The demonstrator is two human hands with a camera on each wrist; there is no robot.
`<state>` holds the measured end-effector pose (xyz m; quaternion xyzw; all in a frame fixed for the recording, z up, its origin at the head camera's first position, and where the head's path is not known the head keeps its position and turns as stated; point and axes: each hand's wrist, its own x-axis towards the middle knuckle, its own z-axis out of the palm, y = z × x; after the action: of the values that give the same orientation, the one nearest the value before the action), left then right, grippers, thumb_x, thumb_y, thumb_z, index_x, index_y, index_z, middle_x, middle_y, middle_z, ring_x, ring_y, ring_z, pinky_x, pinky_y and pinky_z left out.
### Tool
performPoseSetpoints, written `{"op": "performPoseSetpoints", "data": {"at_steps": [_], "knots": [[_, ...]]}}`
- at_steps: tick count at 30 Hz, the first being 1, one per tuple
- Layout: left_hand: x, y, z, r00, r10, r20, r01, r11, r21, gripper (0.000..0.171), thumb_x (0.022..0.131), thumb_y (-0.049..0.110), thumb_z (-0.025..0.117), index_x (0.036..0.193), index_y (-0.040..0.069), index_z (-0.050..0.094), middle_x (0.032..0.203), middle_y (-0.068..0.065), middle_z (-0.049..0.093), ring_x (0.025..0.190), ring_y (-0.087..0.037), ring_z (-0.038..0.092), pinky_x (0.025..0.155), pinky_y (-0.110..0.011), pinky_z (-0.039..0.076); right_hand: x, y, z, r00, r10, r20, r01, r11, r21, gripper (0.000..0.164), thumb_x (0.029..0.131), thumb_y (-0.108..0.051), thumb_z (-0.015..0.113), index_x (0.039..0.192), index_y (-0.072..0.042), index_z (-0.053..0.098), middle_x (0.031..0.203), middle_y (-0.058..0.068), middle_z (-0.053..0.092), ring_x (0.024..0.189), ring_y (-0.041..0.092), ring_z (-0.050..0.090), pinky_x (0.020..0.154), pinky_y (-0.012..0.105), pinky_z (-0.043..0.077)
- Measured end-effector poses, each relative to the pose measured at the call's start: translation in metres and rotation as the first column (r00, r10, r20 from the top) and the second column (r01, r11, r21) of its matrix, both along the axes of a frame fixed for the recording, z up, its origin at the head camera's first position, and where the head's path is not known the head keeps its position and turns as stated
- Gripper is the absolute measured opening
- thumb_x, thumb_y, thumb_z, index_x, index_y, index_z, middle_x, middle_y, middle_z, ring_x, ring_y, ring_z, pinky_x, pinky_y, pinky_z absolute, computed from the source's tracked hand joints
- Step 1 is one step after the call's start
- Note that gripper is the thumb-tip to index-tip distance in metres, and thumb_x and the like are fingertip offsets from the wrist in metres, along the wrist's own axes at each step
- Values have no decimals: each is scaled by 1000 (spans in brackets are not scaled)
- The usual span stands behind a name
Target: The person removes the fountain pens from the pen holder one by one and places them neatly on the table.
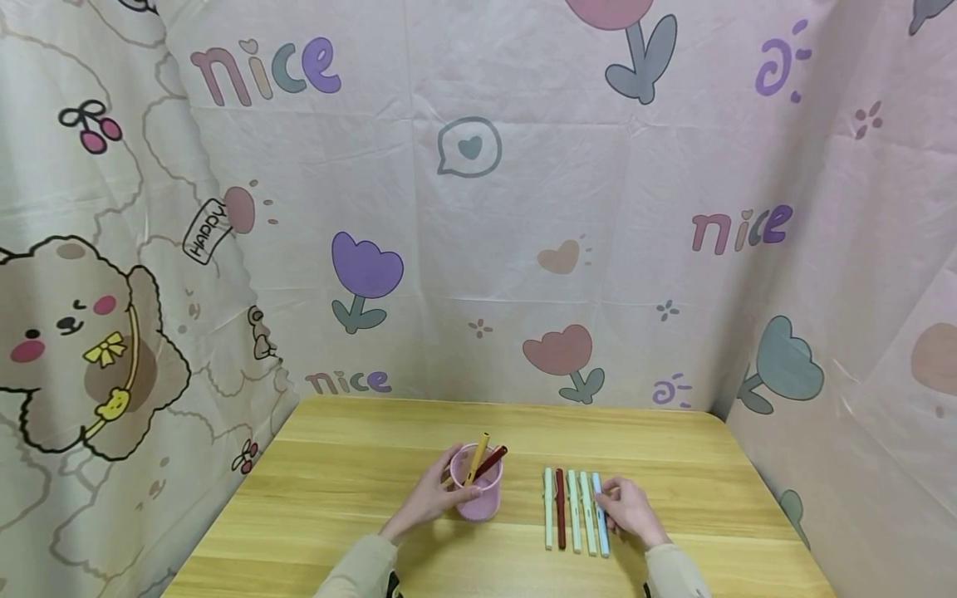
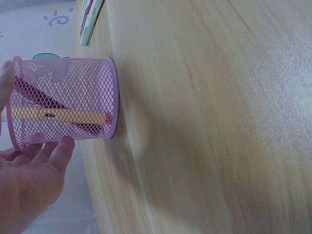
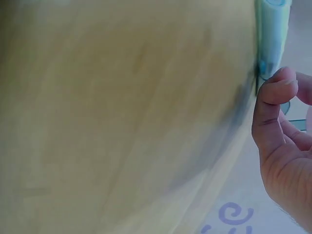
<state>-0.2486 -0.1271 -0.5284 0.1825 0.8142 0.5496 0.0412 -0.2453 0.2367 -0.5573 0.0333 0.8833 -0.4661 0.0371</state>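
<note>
A pink mesh pen cup stands on the table, gripped by my left hand with the fingers and thumb around its side near the rim. Inside it lean a yellow pen and a dark red pen. To the right lies a row of pens, among them a pale green pen, another dark red pen and, at the right end, a light blue pen. My right hand pinches the light blue pen near its upper half, fingers bent, as the right wrist view also shows.
The wooden table has its far edge against a printed cloth backdrop, with cloth hanging at both sides too. Two more pale green pens lie between the dark red and light blue ones.
</note>
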Motion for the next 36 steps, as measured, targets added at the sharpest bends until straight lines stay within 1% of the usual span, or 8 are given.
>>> {"op": "performPoseSetpoints", "data": {"at_steps": [5, 11, 15, 20, 23, 28, 30, 36], "knots": [[0, 0, 0, 1000, -1, -5, 1, 1000, -3, 92, 87, 20, 79, 155, -9, 23, 155, -38, 31, 138, -59, 39, 113, -63, 42, 2, -1, 6, 999, -5, -38, 6, 1000, 5, 31, 96, -7, 61, 121, 11, 56, 68, 9, 60, 47, 15, 54, 39, 25, 47], [0, 0, 0, 1000, 2, -2, -2, 1000, 1, 92, 87, 19, 79, 155, -9, 23, 155, -39, 30, 138, -59, 39, 113, -63, 42, 2, -5, 13, 998, -6, -67, 7, 1000, 18, 32, 96, -7, 61, 123, 10, 57, 73, 9, 60, 53, 18, 58, 40, 20, 43], [-1, 1, 0, 1000, 3, -2, -3, 1000, 3, 93, 87, 19, 79, 155, -9, 23, 156, -38, 30, 138, -59, 39, 113, -64, 41, 3, -8, 19, 995, -4, -95, 7, 999, 33, 31, 97, -9, 61, 123, 9, 58, 76, 9, 60, 54, 16, 57, 40, 17, 41], [-1, 1, 0, 1000, 3, -4, -3, 1000, 2, 92, 87, 18, 79, 155, -8, 23, 155, -38, 31, 137, -59, 40, 113, -64, 42, 4, -14, 25, 988, -10, -157, 16, 999, 37, 30, 95, -9, 64, 120, 8, 60, 81, 8, 61, 53, 13, 55, 42, 19, 45], [-1, 1, 0, 1000, 4, 0, -4, 1000, 3, 92, 87, 19, 79, 155, -8, 24, 156, -38, 31, 137, -59, 40, 113, -63, 42, 5, -18, 29, 985, -17, -172, 20, 1000, 18, 31, 94, -8, 65, 120, 8, 61, 84, 9, 63, 55, 14, 57, 43, 20, 47], [-1, 1, 0, 1000, -1, -3, 1, 1000, 10, 91, 87, 17, 79, 155, -8, 24, 156, -38, 31, 138, -59, 40, 113, -63, 43, 7, -25, 35, 982, -12, -187, 12, 1000, -2, 31, 94, -9, 66, 121, 7, 61, 88, 9, 64, 62, 17, 61, 47, 21, 51], [-1, 1, -1, 1000, -2, -7, 2, 1000, 8, 91, 87, 18, 79, 155, -8, 24, 156, -38, 31, 138, -60, 39, 113, -63, 42, 7, -29, 38, 981, -8, -196, 8, 1000, -4, 31, 94, -9, 66, 120, 6, 61, 88, 9, 64, 65, 17, 60, 50, 21, 51], [-1, 1, -2, 1000, 2, -2, -2, 1000, -8, 95, 87, 24, 80, 156, -7, 22, 157, -38, 29, 138, -60, 37, 113, -65, 40, 8, -39, 43, 969, 7, -246, -12, 1000, -19, 27, 92, -5, 67, 117, 5, 64, 86, 7, 63, 62, 13, 59, 50, 19, 50]]}}
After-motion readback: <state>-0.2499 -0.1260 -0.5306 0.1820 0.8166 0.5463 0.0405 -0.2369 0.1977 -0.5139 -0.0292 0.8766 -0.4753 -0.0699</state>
